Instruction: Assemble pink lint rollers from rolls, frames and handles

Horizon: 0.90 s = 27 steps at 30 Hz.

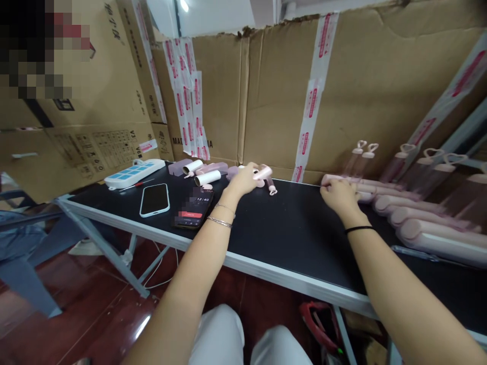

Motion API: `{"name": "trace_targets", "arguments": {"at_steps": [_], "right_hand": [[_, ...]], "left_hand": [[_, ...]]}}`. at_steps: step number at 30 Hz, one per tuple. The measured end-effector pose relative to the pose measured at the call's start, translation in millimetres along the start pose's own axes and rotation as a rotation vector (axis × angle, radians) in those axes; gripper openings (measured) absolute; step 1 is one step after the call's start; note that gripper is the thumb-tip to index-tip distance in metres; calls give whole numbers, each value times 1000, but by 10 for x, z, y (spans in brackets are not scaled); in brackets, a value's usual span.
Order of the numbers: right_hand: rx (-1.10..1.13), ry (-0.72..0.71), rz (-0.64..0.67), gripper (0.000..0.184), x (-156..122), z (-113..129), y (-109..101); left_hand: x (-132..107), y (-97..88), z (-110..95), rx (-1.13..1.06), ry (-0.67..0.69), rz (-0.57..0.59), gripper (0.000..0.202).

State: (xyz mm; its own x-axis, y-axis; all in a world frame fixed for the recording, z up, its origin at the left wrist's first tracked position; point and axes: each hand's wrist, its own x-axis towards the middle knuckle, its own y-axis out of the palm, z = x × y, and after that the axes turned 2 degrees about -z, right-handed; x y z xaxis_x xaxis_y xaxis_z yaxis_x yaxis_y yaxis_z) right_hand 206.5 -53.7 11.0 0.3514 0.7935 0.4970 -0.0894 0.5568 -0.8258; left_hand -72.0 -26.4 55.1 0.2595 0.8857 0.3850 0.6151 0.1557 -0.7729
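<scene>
My left hand is over the back of the black table, its fingers closed round a short, shiny pink tube. Just beside it lies a small pink piece with a heart-shaped loop. Further right, my right hand has its fingers curled on the near end of a pale pink cylinder, the first in a row of several. Part of that grip is hidden behind the hand. White tubes and mauve pieces lie to the left of my left hand.
Two phones and a white-and-blue power strip lie on the left of the table. More pink cylinders and upright clear pieces with heart loops fill the right. Cardboard walls the back.
</scene>
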Motion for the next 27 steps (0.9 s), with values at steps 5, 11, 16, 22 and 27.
{"name": "trace_targets", "arguments": {"at_steps": [5, 11, 16, 22, 27], "right_hand": [[8, -1, 40, 31, 0, 27, -6], [4, -24, 68, 31, -25, 106, 4], [-18, -41, 56, 31, -35, 125, 57], [5, -101, 3, 31, -14, 140, 90], [143, -512, -82, 34, -187, 466, 113]], "left_hand": [[-44, 370, -216, -176, 297, 206, 51], [-133, 713, -310, -94, 407, 337, 47], [-74, 713, -333, 44, 522, 211, 37], [-16, 413, -145, 318, -17, -129, 34], [-1, 393, 70, 415, -440, 57, 50]]}}
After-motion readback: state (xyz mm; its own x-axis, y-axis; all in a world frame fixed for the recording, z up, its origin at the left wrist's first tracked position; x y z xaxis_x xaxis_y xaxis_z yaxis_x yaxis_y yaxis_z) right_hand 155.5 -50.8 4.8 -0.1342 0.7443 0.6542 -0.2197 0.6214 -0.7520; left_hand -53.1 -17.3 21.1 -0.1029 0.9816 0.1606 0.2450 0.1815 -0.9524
